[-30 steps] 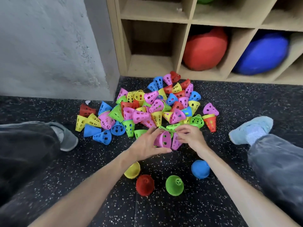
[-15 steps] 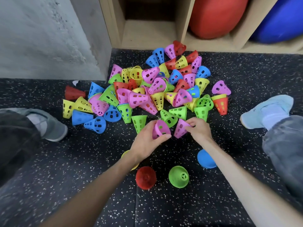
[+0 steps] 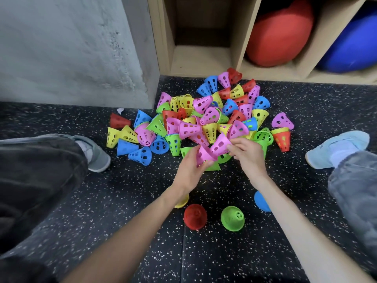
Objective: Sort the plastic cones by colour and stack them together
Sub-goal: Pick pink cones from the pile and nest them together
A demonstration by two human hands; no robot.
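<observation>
A heap of perforated plastic cones (image 3: 206, 121) in pink, yellow, green, blue and red lies on the speckled black floor. My left hand (image 3: 188, 170) grips a pink cone (image 3: 204, 155) at the heap's near edge. My right hand (image 3: 245, 154) holds a second pink cone (image 3: 220, 145), its narrow end pressed against the first. Closer to me stand upside-down cones: a red one (image 3: 195, 216), a green one (image 3: 232, 218), a blue one (image 3: 261, 201) partly behind my right forearm, and a yellow one (image 3: 182, 201) mostly hidden under my left wrist.
A wooden cubby shelf (image 3: 204, 58) stands behind the heap, holding a red cushion (image 3: 279, 33) and a blue cushion (image 3: 350, 45). A grey wall (image 3: 71, 48) is at the left. My shoes rest on either side, left shoe (image 3: 95, 154) and right shoe (image 3: 336, 148).
Both hands lifted their pink cones off the floor and brought them together, so the two cones now touch. The camera view shifted slightly.
</observation>
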